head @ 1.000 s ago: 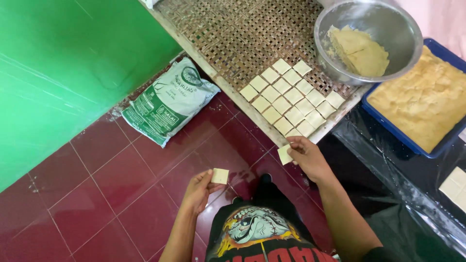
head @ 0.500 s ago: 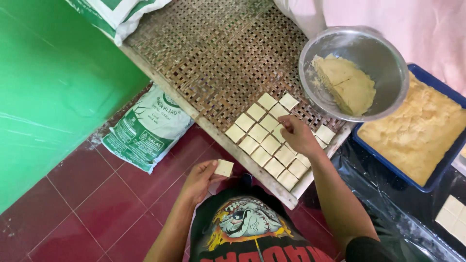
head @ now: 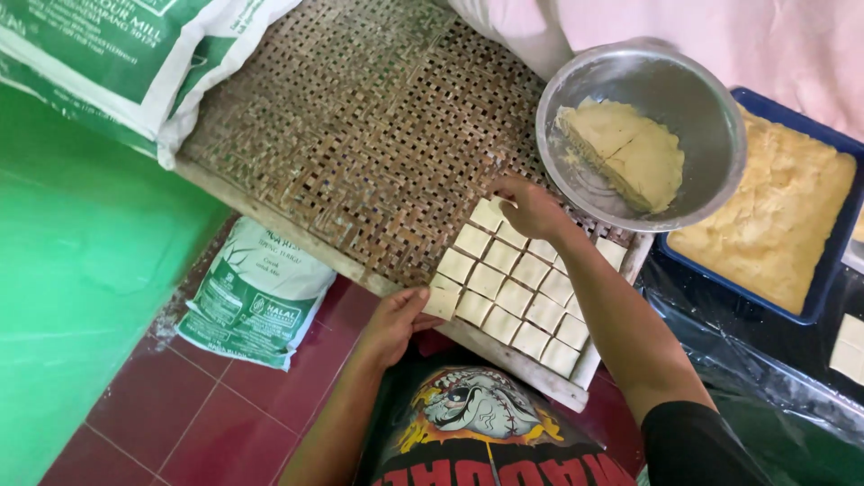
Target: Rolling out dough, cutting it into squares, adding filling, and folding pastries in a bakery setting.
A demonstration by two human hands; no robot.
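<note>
Between the two hands, a block of pale square pieces (head: 526, 292) is lying in neat rows on the near right corner of a woven bamboo tray (head: 360, 153). At the near left edge of that block, the left hand (head: 396, 322) is pinching one more pale square (head: 441, 303) between thumb and fingers, holding it against the tray's wooden rim just beside the outermost row. At the far edge of the block, the right hand (head: 531, 207) is pressing down on the top-row square (head: 489, 214), fingers curled over it so that it is touching the piece rather than lifting it; whether it is actually gripping it cannot be told. Just beyond the right hand, a round metal bowl (head: 711, 117) is sitting on the tray's right corner, holding a folded slab of yellowish dough (head: 625, 153). Farther right of that hand, a blue rectangular tub (head: 828, 270) is holding a flat layer of the same yellowish stuff. Left of the left hand, a small green and white bag (head: 256, 292) is lying on the dark red floor tiles (head: 180, 414), against a green wall (head: 81, 270). Well beyond both hands, a larger green and white sack (head: 135, 54) is resting over the far left corner of the tray.
</note>
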